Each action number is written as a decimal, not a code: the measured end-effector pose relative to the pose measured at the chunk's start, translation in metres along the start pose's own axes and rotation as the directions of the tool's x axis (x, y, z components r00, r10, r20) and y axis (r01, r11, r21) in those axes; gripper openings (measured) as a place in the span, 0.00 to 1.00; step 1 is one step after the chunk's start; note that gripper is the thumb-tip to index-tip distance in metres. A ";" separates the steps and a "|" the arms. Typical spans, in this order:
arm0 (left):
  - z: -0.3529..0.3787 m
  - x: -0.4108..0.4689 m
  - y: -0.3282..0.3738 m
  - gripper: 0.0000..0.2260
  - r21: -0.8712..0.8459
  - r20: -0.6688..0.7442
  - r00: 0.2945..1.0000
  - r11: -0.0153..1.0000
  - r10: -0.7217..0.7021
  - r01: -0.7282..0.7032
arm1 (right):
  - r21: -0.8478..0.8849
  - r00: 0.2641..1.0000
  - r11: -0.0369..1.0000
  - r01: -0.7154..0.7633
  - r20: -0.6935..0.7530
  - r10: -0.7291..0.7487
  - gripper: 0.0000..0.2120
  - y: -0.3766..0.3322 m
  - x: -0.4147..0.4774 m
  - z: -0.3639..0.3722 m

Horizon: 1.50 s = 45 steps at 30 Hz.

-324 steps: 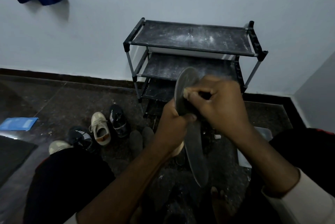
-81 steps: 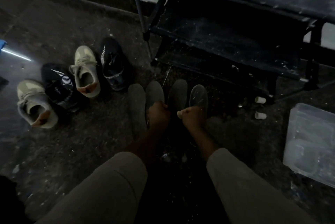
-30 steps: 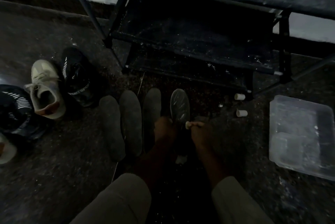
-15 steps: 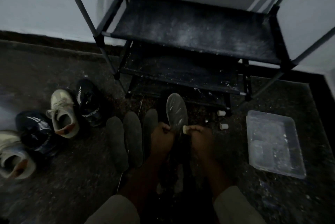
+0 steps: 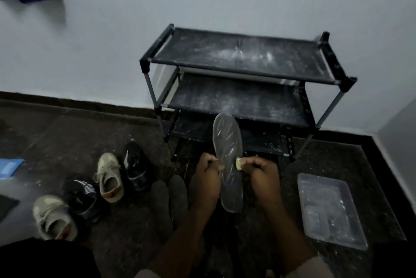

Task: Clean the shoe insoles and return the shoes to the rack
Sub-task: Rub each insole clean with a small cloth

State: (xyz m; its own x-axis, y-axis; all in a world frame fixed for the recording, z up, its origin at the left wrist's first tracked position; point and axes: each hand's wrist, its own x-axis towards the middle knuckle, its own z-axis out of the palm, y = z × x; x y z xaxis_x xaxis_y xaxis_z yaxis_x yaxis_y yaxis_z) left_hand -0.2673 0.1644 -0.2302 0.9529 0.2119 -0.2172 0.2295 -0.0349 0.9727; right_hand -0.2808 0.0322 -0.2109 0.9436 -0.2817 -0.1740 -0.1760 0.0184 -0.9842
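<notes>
Dark speckled stone floor before a pale wall; black three-tier shoe rack, shelves dusted white.

- Left grip: fingers curled, pinching the left edge of the grey shoe insole, which is held upright, toe up, before the rack's lower shelves.
- Right grip: curled round a small pale cleaning pad, which touches the insole's right edge.
- Spare dark insoles: on the floor, just left of the hands.
- Clear plastic tray: on the floor, right.
- Against half a second earlier: both holds unchanged; the view has lifted, bringing the top shelf and wall into sight.
</notes>
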 end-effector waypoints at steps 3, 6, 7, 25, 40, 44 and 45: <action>-0.002 -0.019 0.040 0.04 -0.159 -0.011 0.997 0.984 0.077 -0.078 | 0.017 0.996 0.996 0.088 0.011 -0.088 0.05 -0.040 -0.014 -0.004; -0.009 -0.031 0.072 0.07 -0.230 0.012 0.990 0.964 0.138 -0.132 | 0.016 0.985 0.986 0.167 0.045 -0.167 0.04 -0.075 -0.028 -0.005; -0.013 -0.036 0.083 0.06 -0.242 0.025 0.989 0.960 0.148 -0.138 | 0.021 0.981 0.982 0.186 0.053 -0.187 0.04 -0.086 -0.032 -0.006; -0.046 -0.110 0.162 0.25 -0.524 0.466 0.877 0.764 -0.113 0.377 | -0.002 0.937 0.942 0.336 0.102 -0.334 0.04 -0.163 -0.095 -0.009; -0.050 -0.083 0.160 0.28 -0.595 0.449 0.893 0.741 -0.016 0.313 | -0.220 0.852 0.824 0.522 0.165 -0.496 0.06 -0.172 -0.107 -0.019; -0.054 -0.081 0.167 0.30 -0.575 0.443 0.896 0.761 -0.018 0.300 | -0.284 0.829 0.786 0.550 0.306 -0.469 0.07 -0.168 -0.113 -0.019; -0.054 -0.081 0.168 0.31 -0.570 0.443 0.896 0.767 -0.016 0.296 | -0.300 0.824 0.776 0.555 0.324 -0.464 0.07 -0.167 -0.114 -0.019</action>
State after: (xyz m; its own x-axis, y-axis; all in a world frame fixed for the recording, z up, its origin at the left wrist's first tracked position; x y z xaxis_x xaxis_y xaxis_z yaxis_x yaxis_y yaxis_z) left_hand -0.3165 0.1940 -0.0446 0.9383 -0.2426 -0.2464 0.3445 0.5924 0.7283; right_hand -0.3642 0.0431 -0.0265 0.9503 0.0704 0.3031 0.3031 -0.4301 -0.8504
